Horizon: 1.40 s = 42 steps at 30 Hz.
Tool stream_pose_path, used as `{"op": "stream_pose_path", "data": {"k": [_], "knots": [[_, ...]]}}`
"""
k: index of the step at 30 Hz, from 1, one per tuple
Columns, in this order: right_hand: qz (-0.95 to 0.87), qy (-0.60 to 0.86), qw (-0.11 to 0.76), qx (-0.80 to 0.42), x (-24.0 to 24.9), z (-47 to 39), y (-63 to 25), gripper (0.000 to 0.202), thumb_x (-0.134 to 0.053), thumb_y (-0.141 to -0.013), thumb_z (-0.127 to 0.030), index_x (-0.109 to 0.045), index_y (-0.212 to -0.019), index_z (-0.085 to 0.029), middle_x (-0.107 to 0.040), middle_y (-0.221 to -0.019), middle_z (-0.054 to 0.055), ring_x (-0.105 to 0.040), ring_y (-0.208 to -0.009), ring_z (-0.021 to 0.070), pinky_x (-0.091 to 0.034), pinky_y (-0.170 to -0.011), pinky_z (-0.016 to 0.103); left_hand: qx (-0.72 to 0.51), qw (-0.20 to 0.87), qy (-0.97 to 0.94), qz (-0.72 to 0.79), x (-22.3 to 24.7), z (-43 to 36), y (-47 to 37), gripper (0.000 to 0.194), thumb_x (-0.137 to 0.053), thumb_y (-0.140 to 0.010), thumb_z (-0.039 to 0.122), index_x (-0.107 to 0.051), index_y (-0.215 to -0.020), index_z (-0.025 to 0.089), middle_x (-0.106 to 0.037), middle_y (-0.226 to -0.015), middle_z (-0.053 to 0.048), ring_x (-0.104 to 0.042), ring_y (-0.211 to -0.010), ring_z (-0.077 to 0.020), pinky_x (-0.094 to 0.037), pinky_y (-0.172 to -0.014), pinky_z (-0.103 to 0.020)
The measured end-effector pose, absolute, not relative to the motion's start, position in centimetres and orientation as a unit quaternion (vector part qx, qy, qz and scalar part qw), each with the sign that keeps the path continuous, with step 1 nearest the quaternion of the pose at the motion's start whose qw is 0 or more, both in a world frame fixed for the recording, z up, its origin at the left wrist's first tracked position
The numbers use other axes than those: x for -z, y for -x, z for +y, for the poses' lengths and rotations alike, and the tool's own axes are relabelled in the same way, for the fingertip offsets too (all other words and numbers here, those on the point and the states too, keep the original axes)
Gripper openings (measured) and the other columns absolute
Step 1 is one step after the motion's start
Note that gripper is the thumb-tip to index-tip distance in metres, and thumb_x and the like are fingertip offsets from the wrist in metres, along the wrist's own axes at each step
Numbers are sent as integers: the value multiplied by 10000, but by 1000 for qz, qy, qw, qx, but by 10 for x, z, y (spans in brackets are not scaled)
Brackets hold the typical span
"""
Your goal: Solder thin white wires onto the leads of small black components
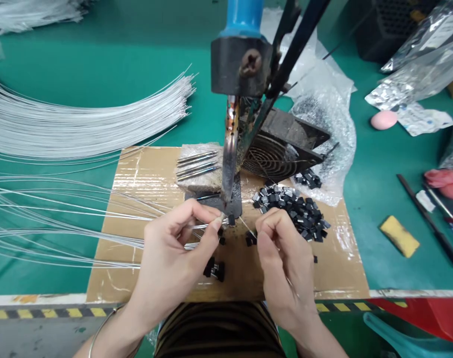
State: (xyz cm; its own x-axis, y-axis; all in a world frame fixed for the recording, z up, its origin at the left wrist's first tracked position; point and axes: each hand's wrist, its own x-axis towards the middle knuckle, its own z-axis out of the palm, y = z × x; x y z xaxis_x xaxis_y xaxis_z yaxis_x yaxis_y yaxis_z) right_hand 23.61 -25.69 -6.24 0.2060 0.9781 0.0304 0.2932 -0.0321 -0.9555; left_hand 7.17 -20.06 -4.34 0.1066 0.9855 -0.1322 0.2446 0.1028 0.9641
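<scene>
My left hand (176, 258) is closed, with thumb and forefinger pinching a thin white wire just behind a small black connector (231, 219). More white wires (118, 239) run leftward from under its fingers. Directly above the fingertips, the tip of a soldering iron (230, 149) points down close to the connector. Fingers curled, my right hand (286, 266) pinches a thin strand of solder wire (246, 225), which slants up toward the iron's tip. Several black connectors with wire ends (215, 270) lie below, between the hands.
A heap of black connectors (295, 211) lies right of the iron on the cardboard (338, 271). Behind it stands a dusty fan (271, 151). Metal-tipped rods rest on a pale block (196, 181). A thick white wire bundle (100, 127) fills the left; a yellow sponge (399, 236) lies right.
</scene>
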Motion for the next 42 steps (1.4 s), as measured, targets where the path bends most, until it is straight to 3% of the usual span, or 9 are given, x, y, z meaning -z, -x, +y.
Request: {"op": "stream_pose_path", "data": {"k": [3,5,7,14,18,34,42], "knots": [[-500,590,498,-392,58,-252,-237,197,-527,-1032,-150,-517,-854,-234,-629,-1023,21,-612,-959,171,-493,-866,331,-369,488,-564,555,42,-197,-72,122,-747,-864,141,-722,-768,213,-799,-860,9,-692,-686,-99,-532,-621,-174],[-485,579,510,-412,54,-249,-235,179,-581,-1013,-143,-557,-861,-234,-687,-1198,58,-638,-1192,221,-496,-1042,399,-369,483,-566,557,41,-195,-73,125,-745,-863,139,-722,-765,213,-792,-849,16,-690,-684,-96,-527,-620,-172],[-466,574,515,-434,50,-247,-233,192,-611,-998,-131,-572,-844,-239,-724,-1247,69,-650,-1268,245,-493,-1108,446,-375,479,-565,557,40,-192,-74,126,-743,-857,126,-725,-771,216,-782,-833,25,-690,-689,-95,-524,-621,-169],[-433,570,529,-456,45,-241,-229,217,-660,-947,-90,-596,-816,-251,-789,-1231,70,-719,-1238,259,-545,-1104,458,-394,473,-557,557,38,-187,-76,139,-745,-852,98,-728,-784,219,-761,-823,30,-697,-717,-101,-526,-641,-178],[-428,557,551,-450,45,-239,-229,234,-668,-930,-59,-601,-810,-248,-802,-1208,35,-745,-1197,227,-560,-1092,404,-385,466,-564,563,36,-186,-75,138,-751,-855,101,-734,-784,218,-749,-805,26,-674,-690,-99,-497,-607,-188],[-437,550,561,-438,46,-235,-228,236,-676,-923,-49,-611,-812,-247,-803,-1207,14,-762,-1163,219,-574,-1085,392,-409,463,-561,551,34,-183,-78,188,-750,-848,55,-741,-782,231,-788,-852,60,-732,-762,-53,-528,-678,-90],[-438,550,559,-439,46,-235,-229,232,-681,-923,-52,-620,-816,-248,-803,-1209,10,-759,-1171,217,-573,-1089,391,-416,460,-562,548,34,-186,-74,176,-754,-862,72,-744,-797,235,-797,-876,54,-740,-766,-63,-538,-680,-107]]}}
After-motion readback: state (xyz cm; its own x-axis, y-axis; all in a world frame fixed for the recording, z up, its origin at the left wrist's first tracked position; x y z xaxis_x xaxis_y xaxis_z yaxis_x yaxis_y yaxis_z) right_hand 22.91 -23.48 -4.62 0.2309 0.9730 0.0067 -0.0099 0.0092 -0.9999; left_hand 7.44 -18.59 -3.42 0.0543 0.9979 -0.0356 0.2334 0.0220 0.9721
